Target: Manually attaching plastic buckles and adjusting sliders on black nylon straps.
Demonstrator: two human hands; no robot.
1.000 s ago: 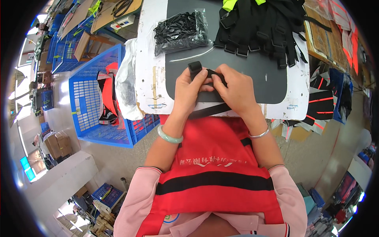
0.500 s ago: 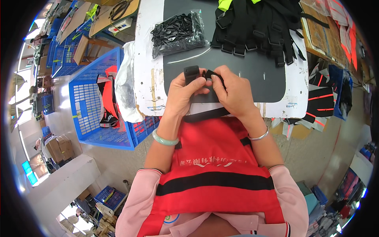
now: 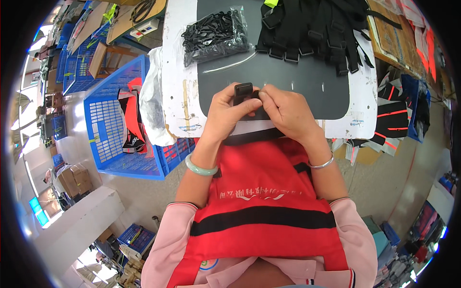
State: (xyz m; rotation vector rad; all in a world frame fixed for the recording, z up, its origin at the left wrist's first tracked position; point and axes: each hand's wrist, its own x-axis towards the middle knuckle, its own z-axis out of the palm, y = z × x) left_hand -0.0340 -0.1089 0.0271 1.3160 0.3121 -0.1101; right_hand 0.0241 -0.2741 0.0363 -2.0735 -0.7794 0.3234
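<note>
My left hand (image 3: 227, 114) is closed on a black webbing strap with a black buckle (image 3: 243, 88) standing up above its fingers. My right hand (image 3: 289, 111) pinches a part of the same strap beside it, and the two hands nearly touch. The fingers hide most of what lies between them. A length of black strap (image 3: 252, 136) runs below the hands, along the table's near edge. Past my left hand lies a clear plastic bag (image 3: 213, 37) full of small black plastic pieces. Beyond my right hand is a pile of black straps with buckles (image 3: 307, 36).
A dark grey mat (image 3: 307, 81) covers the middle of the white table (image 3: 175, 103). At the left stand a white sack (image 3: 156, 101) and a blue plastic crate (image 3: 106, 139) with red and black fabric in it. Black and orange striped pieces (image 3: 391, 115) lie at the right.
My hands have drawn closer together. The strap part that showed at my right fingers is now mostly hidden. The buckle by my left hand has shifted slightly right.
</note>
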